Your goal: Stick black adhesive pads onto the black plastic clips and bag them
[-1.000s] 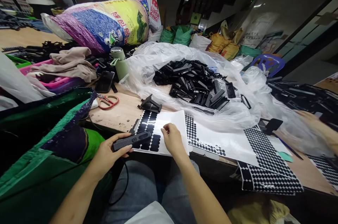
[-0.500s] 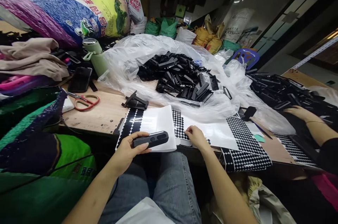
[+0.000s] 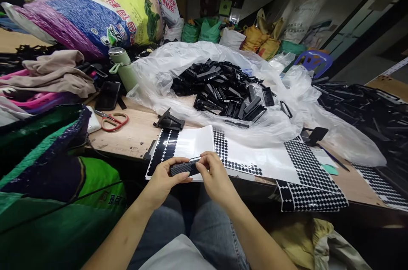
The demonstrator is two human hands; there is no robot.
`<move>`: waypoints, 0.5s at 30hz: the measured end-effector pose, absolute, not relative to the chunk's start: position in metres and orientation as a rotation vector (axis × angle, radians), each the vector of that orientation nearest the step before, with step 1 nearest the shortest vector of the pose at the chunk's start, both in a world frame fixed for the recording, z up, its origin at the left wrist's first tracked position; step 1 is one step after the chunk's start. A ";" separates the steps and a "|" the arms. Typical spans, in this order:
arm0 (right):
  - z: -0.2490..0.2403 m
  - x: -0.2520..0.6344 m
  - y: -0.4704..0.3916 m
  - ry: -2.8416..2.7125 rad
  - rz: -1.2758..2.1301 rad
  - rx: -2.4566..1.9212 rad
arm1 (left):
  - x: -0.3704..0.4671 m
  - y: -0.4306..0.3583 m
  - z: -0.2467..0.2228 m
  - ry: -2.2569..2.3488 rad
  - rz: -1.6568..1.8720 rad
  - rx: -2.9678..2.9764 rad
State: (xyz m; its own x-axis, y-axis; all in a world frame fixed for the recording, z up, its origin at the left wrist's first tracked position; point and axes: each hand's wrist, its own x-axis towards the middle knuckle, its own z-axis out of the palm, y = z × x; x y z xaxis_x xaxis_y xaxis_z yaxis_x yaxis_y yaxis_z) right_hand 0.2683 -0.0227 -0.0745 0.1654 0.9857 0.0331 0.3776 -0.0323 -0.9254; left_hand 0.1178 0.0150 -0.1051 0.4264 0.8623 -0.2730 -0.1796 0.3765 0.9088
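Note:
My left hand (image 3: 161, 181) is closed around the left end of a slim black plastic part (image 3: 182, 169) with a ribbed side, held above the table's front edge. Over that part's right end, my right hand (image 3: 217, 178) has its thumb and fingers closed, covering the round recesses there. Whether a small sticker is under those fingertips cannot be seen. Just behind my hands lies a sheet of black round stickers (image 3: 219, 144), partly peeled to white backing. A white sheet with larger black shapes (image 3: 164, 144) lies beneath and left of the part.
A heap of black plastic parts (image 3: 219, 87) lies on clear plastic wrap (image 3: 153, 83). Red-handled scissors (image 3: 114, 122), a phone (image 3: 107, 96), a green flask (image 3: 124, 70) and a black stand (image 3: 170, 120) are to the left. Another dotted sheet (image 3: 306, 164) hangs over the edge at right.
My right hand has moved left from the dot sheet onto the black plastic part. The part's right end is now covered. Another person's arm at far right has gone from view.

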 end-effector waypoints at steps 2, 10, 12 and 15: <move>-0.076 0.265 -0.022 -1.351 0.844 -1.593 | 0.118 0.013 -0.104 0.873 0.795 0.961; -0.077 0.261 -0.023 -1.445 0.790 -1.681 | 0.119 0.011 -0.102 0.881 0.817 1.031; -0.080 0.258 -0.023 -1.462 0.736 -1.678 | 0.120 0.009 -0.100 0.894 0.811 1.055; -0.085 0.255 -0.020 -1.420 0.599 -1.660 | 0.108 0.004 -0.086 1.093 0.886 1.205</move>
